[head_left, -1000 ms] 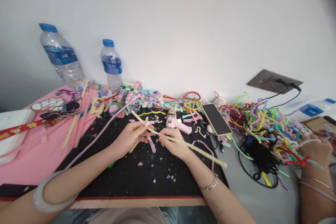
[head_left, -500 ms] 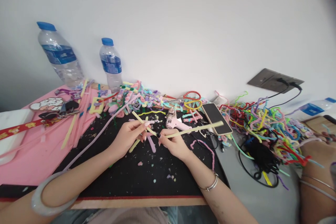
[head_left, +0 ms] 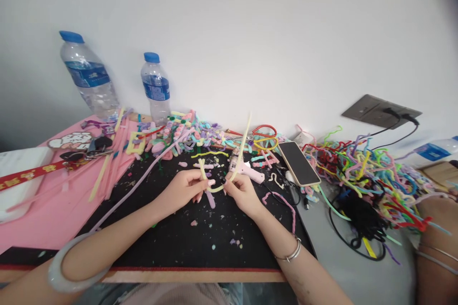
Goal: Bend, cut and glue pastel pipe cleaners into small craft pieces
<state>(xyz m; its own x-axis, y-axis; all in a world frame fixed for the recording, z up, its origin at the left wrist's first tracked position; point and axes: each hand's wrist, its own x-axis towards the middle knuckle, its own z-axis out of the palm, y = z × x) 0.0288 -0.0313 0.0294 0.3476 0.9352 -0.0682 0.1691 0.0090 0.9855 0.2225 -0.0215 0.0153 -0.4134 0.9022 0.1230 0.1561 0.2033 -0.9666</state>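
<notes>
Between my hands a pale yellow pipe cleaner is bent into a U, its long right end rising past the glue gun. My left hand pinches it near the shorter end. My right hand grips it lower on the long side, thumb and finger pressed together. Just behind my right hand lies a pink-and-white glue gun on the black mat. A short lilac pipe cleaner piece lies below the bend. Small coloured scraps dot the mat around my hands.
A heap of cut pipe cleaners lines the wall, with scissors beside it. Water bottles stand behind. A phone lies at right near a multicoloured tangle. Another person's arm rests at the far right.
The yellow pipe cleaner has gone from lying roughly straight across my hands to a U-bend, its long end now pointing up. Both hands stay close together.
</notes>
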